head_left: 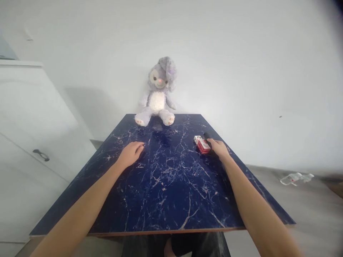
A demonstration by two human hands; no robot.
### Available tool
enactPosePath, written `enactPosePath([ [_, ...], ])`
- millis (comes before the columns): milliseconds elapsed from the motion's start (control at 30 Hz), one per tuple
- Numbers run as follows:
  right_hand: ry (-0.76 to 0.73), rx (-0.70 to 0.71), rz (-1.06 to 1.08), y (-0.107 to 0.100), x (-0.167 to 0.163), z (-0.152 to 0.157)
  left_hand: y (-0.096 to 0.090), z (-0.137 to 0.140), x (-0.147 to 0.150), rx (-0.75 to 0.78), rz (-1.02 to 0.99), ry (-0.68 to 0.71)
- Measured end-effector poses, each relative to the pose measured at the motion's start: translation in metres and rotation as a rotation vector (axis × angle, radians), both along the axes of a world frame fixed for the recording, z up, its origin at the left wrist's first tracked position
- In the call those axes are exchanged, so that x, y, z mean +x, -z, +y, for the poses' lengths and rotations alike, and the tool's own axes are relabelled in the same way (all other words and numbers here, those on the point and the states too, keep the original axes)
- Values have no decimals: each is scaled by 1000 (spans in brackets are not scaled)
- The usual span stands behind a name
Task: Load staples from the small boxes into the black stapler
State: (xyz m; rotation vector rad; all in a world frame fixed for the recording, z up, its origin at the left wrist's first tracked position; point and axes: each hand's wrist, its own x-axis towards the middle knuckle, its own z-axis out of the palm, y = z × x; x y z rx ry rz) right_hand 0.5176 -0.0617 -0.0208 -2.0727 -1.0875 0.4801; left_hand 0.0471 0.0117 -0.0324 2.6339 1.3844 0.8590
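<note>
My right hand (218, 148) is at the right side of the blue marbled table (171, 185), its fingers closed around a slim black object (206, 136) whose kind I cannot make out. Part of that object is hidden by the fingers. Just left of the fingertips lies a small red-and-white box (202, 145), close against the black object. My left hand (132, 153) rests on the left half of the tabletop, fingers loosely bent with a gap by the thumb, holding nothing visible.
At the table's far edge a grey-lilac plush toy (157, 101) sits against the white wall (227, 64). A white cabinet (29, 117) with a dark handle (41, 155) stands to the left. Clear plastic bottles (296, 178) lie on the floor at the right.
</note>
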Motion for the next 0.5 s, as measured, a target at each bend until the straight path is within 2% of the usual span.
enactPosePath([
  [67, -90, 17, 60, -3, -25, 4, 1, -1, 1, -35, -7, 4],
  [167, -283, 47, 91, -7, -83, 20, 0, -1, -2, -37, -131, -71],
  [233, -368, 11, 78, -9, -135, 36, -1, -1, -5, -37, -313, -189],
  [333, -439, 14, 83, -10, -221, 62, -1, -1, -12, -141, -581, -393],
  [433, -486, 37, 130, -8, -294, 84, -1, 0, -19, -216, -618, -470],
  [500, -497, 54, 171, -5, -322, 95, -1, 1, -23, -200, -583, -498],
])
